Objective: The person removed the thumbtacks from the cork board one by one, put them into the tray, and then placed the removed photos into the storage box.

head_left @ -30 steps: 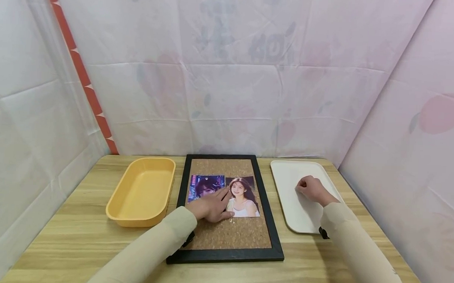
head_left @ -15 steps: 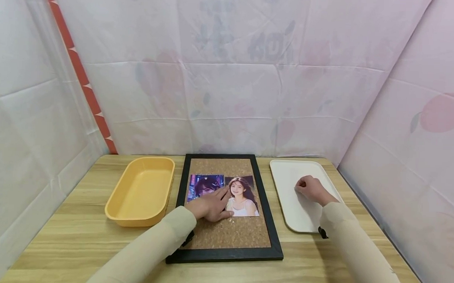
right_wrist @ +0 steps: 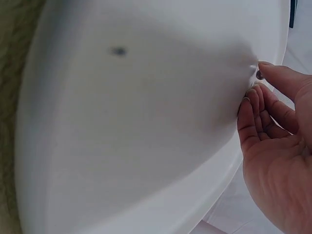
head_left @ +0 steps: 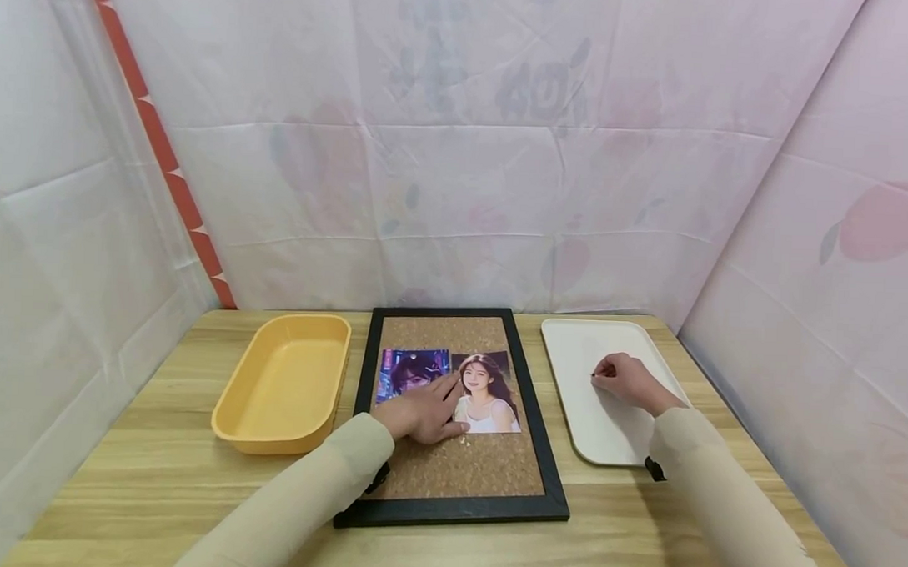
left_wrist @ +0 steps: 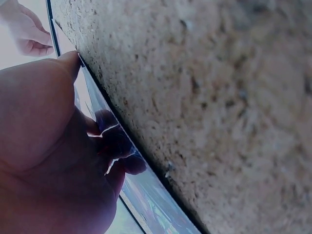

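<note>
My left hand (head_left: 423, 412) lies flat with straight fingers across two pictures on a black-framed cork board (head_left: 462, 476). A purple-blue illustrated picture (head_left: 413, 367) is partly under the hand, with a small round silvery tack (head_left: 413, 356) near its top edge. Beside it, a portrait photo of a person in a white top (head_left: 487, 414) is touched by the fingertips and thumb. Over the white tray (head_left: 572, 342), my right hand (head_left: 631, 381) pinches a small shiny thumbtack (right_wrist: 260, 75) between thumb and index finger. Its point is hidden.
A yellow tub (head_left: 281, 386) stands left of the board on the wooden table (head_left: 148, 440). A blurred dark spot (right_wrist: 118, 51) shows on the tray in the right wrist view. Behind the table hangs a pale patterned cloth (head_left: 465, 175).
My right hand has shifted very slightly to the right over the tray, and a tiny dark thing now shows at its fingertips. The left hand stays in place on the pictures.
</note>
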The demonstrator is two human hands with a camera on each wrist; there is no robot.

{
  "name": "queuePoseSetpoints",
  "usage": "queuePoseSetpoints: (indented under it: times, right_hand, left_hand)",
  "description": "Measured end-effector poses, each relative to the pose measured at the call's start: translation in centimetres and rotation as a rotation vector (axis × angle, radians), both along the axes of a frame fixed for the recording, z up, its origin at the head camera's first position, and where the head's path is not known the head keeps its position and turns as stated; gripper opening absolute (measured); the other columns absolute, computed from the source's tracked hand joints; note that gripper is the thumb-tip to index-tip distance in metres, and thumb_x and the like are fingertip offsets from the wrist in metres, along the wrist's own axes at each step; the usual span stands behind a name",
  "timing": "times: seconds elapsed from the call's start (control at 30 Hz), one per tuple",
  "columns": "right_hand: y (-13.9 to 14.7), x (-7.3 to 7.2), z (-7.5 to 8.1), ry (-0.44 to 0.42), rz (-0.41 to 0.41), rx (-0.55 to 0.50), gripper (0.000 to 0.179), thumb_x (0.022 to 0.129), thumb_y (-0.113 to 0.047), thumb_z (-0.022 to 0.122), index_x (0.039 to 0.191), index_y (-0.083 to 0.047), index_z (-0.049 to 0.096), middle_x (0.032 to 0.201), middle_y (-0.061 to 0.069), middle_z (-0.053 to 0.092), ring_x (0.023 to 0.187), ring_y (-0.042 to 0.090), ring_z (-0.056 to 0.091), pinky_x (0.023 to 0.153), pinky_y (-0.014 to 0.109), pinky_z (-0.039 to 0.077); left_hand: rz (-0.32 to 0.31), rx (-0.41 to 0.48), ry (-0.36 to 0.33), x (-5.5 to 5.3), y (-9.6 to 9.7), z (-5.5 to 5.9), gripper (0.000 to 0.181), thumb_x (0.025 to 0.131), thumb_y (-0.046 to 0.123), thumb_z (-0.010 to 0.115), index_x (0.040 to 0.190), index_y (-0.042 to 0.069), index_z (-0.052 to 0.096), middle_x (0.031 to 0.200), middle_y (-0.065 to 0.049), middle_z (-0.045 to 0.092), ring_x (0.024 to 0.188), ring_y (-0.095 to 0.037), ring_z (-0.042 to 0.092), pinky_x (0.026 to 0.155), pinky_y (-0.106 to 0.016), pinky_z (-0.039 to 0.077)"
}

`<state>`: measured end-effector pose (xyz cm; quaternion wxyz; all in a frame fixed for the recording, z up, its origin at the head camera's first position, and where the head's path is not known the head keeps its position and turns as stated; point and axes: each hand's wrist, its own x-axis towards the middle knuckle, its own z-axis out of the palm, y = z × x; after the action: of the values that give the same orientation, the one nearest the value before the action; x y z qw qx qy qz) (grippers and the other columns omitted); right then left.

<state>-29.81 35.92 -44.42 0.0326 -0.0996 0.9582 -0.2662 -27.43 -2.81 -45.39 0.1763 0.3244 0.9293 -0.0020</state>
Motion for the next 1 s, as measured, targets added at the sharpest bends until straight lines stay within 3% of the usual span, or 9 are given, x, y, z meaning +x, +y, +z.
queuePoseSetpoints:
  times: [0.33, 0.7, 1.0]
  right_hand:
    - [0.2, 0.2, 0.8, 0.008, 0.034, 0.013, 0.015, 0.095, -0.006, 0.069, 0.097, 0.009, 0.067, 0.091, 0.015, 0.069, 0.083, 0.021, 0.062, 0.073, 0.036, 0.051]
    - [0.3, 0.6, 1.1, -0.010, 0.057, 0.031, 0.018, 0.093, -0.005, 0.070, 0.099, 0.011, 0.065, 0.091, 0.015, 0.068, 0.083, 0.023, 0.062, 0.072, 0.035, 0.051]
    - [0.2, 1.2, 1.7, -0.025, 0.067, 0.045, 0.032, 0.095, -0.009, 0.069, 0.114, 0.016, 0.060, 0.109, 0.032, 0.063, 0.096, 0.041, 0.065, 0.081, 0.051, 0.055]
  left_hand:
    - [0.000, -0.009, -0.008, 1.1, 0.0, 2.0, 0.078, 0.107, 0.054, 0.041, 0.164, 0.005, 0.019, 0.172, -0.011, 0.008, 0.158, -0.026, 0.009, 0.126, -0.039, 0.019]
    - [-0.007, 0.004, -0.010, 1.3, 0.0, 2.1, 0.079, 0.107, 0.055, 0.041, 0.164, 0.005, 0.018, 0.172, -0.011, 0.008, 0.158, -0.026, 0.010, 0.125, -0.041, 0.021]
    - [-0.002, 0.006, -0.011, 1.3, 0.0, 2.2, 0.079, 0.107, 0.055, 0.041, 0.164, 0.006, 0.018, 0.172, -0.010, 0.008, 0.158, -0.025, 0.010, 0.125, -0.041, 0.021]
